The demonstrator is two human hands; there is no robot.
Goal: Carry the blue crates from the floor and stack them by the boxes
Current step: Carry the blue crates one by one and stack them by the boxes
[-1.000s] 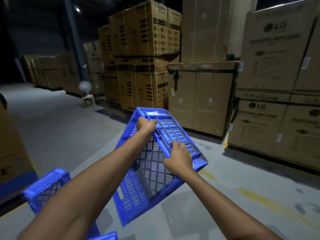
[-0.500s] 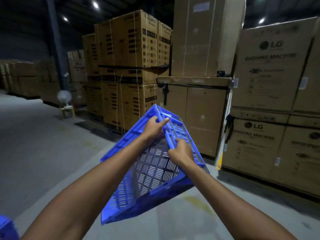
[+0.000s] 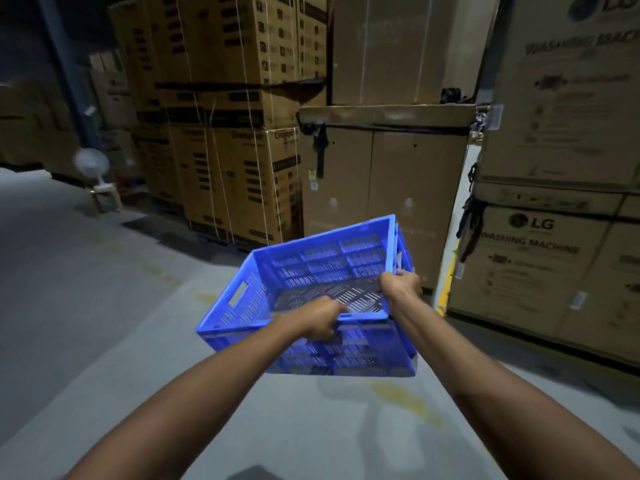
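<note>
Blue crate in the air, short of the boxes.

Ahead, stacked cardboard boxes [image 3: 391, 188] on a concrete floor [image 3: 104, 306]; held out in front, clear of the floor, the blue crate [image 3: 311, 299], tilted. Left hand [image 3: 320, 322] wrapped on the near rim, right hand [image 3: 398, 284] clamped at the right corner, fingers [image 3: 403, 273] curled over the edge. Risk, likely: both grips crowd one side, so the unsupported left end could swing or slip loose.

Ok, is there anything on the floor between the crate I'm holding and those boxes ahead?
Nothing visible. Both hands grip the blue crate, and the floor between it and the cardboard boxes looks bare.
</note>
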